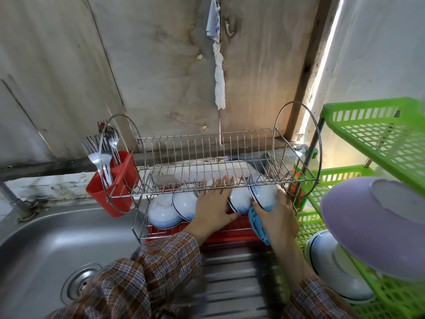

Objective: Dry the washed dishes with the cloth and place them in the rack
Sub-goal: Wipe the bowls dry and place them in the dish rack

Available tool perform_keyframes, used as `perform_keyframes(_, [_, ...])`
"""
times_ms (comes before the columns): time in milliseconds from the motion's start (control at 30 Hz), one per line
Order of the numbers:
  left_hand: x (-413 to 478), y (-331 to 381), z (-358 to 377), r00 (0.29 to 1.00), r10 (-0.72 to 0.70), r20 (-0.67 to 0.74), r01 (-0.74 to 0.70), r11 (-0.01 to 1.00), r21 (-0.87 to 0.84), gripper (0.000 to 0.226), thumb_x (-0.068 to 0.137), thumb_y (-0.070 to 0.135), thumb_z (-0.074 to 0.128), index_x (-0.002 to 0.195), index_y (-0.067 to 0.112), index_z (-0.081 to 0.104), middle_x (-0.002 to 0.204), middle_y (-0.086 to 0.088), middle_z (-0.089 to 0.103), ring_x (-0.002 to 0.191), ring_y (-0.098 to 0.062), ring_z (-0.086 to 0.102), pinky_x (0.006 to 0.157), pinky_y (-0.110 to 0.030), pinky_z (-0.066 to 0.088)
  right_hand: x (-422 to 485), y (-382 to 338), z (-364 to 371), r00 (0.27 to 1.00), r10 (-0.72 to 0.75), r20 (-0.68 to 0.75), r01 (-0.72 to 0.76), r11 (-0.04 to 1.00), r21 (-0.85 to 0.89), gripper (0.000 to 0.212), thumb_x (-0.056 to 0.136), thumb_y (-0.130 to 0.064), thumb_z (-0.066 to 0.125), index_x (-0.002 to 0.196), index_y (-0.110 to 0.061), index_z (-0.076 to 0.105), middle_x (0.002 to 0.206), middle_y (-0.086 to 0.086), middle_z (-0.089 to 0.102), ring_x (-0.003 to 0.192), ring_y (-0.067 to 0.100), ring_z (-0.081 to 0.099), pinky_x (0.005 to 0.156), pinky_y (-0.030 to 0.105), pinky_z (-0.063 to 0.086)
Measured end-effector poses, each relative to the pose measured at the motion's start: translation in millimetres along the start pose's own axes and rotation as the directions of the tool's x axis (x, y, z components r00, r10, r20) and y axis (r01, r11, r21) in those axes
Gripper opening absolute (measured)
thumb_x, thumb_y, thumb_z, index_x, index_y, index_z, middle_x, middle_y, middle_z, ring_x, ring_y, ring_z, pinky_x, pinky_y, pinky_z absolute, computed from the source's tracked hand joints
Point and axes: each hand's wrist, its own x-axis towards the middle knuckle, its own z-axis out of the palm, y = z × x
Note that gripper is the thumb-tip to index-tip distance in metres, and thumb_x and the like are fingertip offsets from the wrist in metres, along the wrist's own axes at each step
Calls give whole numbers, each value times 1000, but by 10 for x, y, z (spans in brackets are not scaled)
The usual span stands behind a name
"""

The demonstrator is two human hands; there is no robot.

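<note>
From the head view, everything happens under the upper tier of the wire rack [207, 143], at the right-hand end of its lower tier. The rightmost bowl [264, 194] stands there on edge, its blue-lined rim tilted down towards the person and its round back turned to the wall. The right hand [278, 215] is at the rack's front right corner, just below that bowl. Its grip is curled round a bunched blue cloth [258, 223], which is pressed up against the bowl's lower rim, and the fingertips seem to reach behind the bowl, though the wires half hide them. The left hand [213, 208] reaches into the middle of the lower tier with fingers straight and spread. It pinches nothing, and its thumb side lies against the neighbouring bowl [239, 200]. Two more bowls [174, 208] lean at the rack's left end, over the red tray [230, 234]. So the bowl in hand sits up and away from the right grip, its flat face running front to back like its neighbours. The right hand is plainly the nearer one, while the left looks to be keeping the row from toppling. I'd judge the bowl is about settled, and another white bowl [333, 268] waits on the green shelf [379, 139] to the right of the rack.
</note>
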Motion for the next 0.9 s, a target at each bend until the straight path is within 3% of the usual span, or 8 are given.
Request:
perform_keyframes(167, [0, -11, 31, 999, 23, -30, -24, 999, -22, 92, 85, 62, 56, 155, 24, 12, 159, -2, 26, 145, -22, 24, 117, -42, 13, 31, 21, -6, 999, 1, 42, 3, 996, -87, 86, 86, -60, 59, 152, -17, 22, 140, 11, 49, 118, 32, 56, 83, 38, 48])
perform_keyframes(300, [-56, -41, 68, 996, 72, -61, -73, 997, -12, 97, 86, 63, 54, 156, 23, -1, 163, 0, 2, 150, -18, -1, 120, -42, -4, -39, 43, -12, 999, -10, 35, 11, 999, -31, 91, 85, -60, 61, 154, -19, 16, 139, 12, 51, 117, 33, 57, 83, 42, 49])
perform_keyframes(433, [-199, -61, 28, 991, 87, -100, -89, 996, -25, 89, 88, 55, 56, 155, 22, 7, 162, 0, 12, 149, -17, 7, 120, -39, -1, -227, 5, -31, 996, -91, 6, 91, 996, 6, 83, 87, -49, 65, 152, -21, 22, 150, 6, 40, 122, 31, 54, 83, 41, 49])
perform_keyframes(567, [-457, -145, 10, 988, 60, -143, -66, 997, -38, 82, 92, 50, 51, 155, 20, 8, 162, -1, 12, 150, -17, 6, 118, -36, -8, -503, -85, 36, 979, -203, 4, 203, 979, -10, 70, 88, -47, 64, 147, -24, 34, 151, -1, 37, 117, 28, 57, 80, 38, 50])
perform_keyframes(633, [-641, -248, -6, 978, 41, -202, -61, 994, -92, 72, 91, 45, 50, 152, 18, 24, 158, -1, 27, 147, -20, 22, 120, -36, 2, -663, -141, 114, 956, -292, 31, 293, 956, -25, 64, 88, -48, 64, 143, -25, 42, 148, -4, 40, 115, 23, 59, 77, 34, 50])
perform_keyframes(733, [-1042, -522, -14, 933, 10, -359, -71, 985, -157, 50, 85, 39, 49, 129, 17, 58, 130, -1, 61, 121, -19, 56, 105, -35, 41, -926, -284, 257, 896, -433, 99, 438, 898, -35, 53, 85, -47, 69, 131, -24, 57, 140, -7, 50, 95, 17, 67, 69, 28, 51])
perform_keyframes(833, [-1506, -885, -60, 923, -83, -376, 28, 988, -150, 46, 84, 38, 49, 119, 15, 65, 118, -2, 67, 109, -20, 62, 92, -37, 49, -1208, -459, 481, 814, -561, 153, 566, 824, 11, 47, 69, -42, 85, 110, -23, 70, 121, -4, 65, 68, 10, 69, 49, 23, 50])
perform_keyframes(900, [-1807, -1171, -92, 920, -130, -369, 105, 991, -87, 47, 83, 39, 48, 117, 12, 65, 114, -5, 68, 105, -22, 63, 91, -34, 47, -1419, -624, 644, 762, -621, 185, 625, 779, 43, 46, 66, -41, 87, 106, -24, 71, 117, -4, 67, 65, 9, 68, 45, 22, 50])
